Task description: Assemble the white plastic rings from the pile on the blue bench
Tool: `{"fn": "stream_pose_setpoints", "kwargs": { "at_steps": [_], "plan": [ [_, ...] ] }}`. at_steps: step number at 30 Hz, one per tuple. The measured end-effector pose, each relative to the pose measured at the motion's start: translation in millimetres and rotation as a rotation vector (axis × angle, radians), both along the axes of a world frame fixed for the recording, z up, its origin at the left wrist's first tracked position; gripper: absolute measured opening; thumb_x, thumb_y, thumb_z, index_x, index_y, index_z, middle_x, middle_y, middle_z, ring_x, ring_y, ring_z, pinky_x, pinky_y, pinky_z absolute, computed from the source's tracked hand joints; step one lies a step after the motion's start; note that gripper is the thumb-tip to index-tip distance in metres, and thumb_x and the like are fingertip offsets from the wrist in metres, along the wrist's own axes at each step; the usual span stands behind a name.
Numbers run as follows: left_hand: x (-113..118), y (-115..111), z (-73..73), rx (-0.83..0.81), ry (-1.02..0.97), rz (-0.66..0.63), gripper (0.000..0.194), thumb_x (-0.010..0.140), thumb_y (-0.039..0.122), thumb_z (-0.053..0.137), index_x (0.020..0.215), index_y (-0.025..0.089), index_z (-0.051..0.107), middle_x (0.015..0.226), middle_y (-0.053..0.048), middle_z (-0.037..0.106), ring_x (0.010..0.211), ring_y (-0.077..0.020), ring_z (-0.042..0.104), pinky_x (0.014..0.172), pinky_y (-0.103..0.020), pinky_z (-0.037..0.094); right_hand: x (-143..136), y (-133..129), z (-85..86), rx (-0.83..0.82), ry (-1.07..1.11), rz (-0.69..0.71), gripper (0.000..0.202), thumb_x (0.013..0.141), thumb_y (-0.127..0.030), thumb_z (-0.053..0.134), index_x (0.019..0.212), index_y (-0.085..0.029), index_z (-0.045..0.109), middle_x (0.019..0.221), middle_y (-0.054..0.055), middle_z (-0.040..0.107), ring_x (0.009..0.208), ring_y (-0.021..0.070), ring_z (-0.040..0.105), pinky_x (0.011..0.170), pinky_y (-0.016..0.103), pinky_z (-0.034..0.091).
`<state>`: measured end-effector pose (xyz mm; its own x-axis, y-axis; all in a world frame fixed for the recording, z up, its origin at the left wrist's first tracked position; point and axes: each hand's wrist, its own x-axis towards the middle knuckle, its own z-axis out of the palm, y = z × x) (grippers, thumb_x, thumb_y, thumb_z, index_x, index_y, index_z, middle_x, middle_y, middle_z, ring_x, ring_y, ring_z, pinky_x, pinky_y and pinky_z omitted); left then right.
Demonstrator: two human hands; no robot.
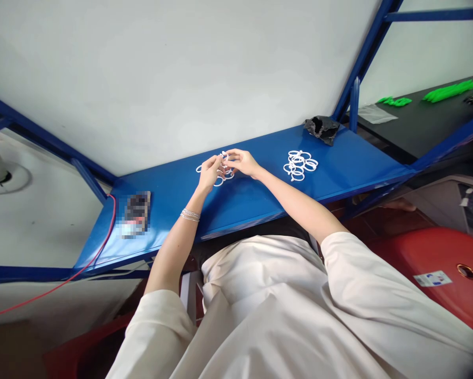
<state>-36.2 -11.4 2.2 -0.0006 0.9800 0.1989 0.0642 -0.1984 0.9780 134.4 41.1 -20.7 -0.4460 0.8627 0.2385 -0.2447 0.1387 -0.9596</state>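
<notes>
Over the blue table, my left hand (211,171) and my right hand (241,161) meet with fingers closed on a white ring (224,156). Fingers cover most of this ring, so its full shape is hidden. Several more white rings (219,181) lie on the table under and around my hands, partly covered by them. A separate loose pile of white rings (299,164) rests to the right of my right forearm, the rings overlapping one another.
The narrow blue table (255,202) has a crumpled black bag (322,129) at its far right. A blurred-out phone-like object (137,213) and a red cable (110,231) lie left. A red chair (429,263) stands at right. Green pieces (449,91) lie on a neighbouring dark table.
</notes>
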Motion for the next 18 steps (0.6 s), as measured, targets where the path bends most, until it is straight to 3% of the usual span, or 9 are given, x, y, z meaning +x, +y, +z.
{"fn": "stream_pose_setpoints", "kwargs": {
  "at_steps": [7,14,18],
  "plan": [
    [-0.8,-0.6,0.3,-0.008,0.014,0.012,0.047,0.097,0.064,0.082,0.088,0.020,0.071,0.070,0.000,0.065,0.056,-0.0114,0.063,0.050,-0.023,0.055,-0.7,0.2,-2.4,0.197,-0.086,-0.069,0.064,0.077,-0.024,0.098,0.133,-0.018,0.068,0.109,0.003,0.074,0.080,0.0136,0.070,0.065,0.021,0.057],
    [2.8,-0.8,-2.0,0.018,0.039,0.054,0.040,0.094,0.055,0.089,0.097,0.020,0.069,0.077,0.003,0.066,0.057,-0.0092,0.063,0.051,-0.021,0.054,3.4,-6.5,3.7,0.384,-0.310,-0.148,0.036,0.090,-0.028,0.081,0.123,-0.014,0.073,0.085,-0.004,0.062,0.065,0.0110,0.053,0.062,0.024,0.041],
    [1.7,-0.5,-2.5,0.062,0.092,0.084,0.037,0.100,0.052,0.083,0.090,0.020,0.067,0.068,0.003,0.063,0.054,-0.0098,0.060,0.049,-0.021,0.050,4.8,-10.5,8.1,0.427,-0.379,-0.154,0.026,0.092,-0.029,0.076,0.113,-0.015,0.073,0.076,-0.006,0.054,0.067,0.0126,0.047,0.065,0.027,0.036]
  ]
}}
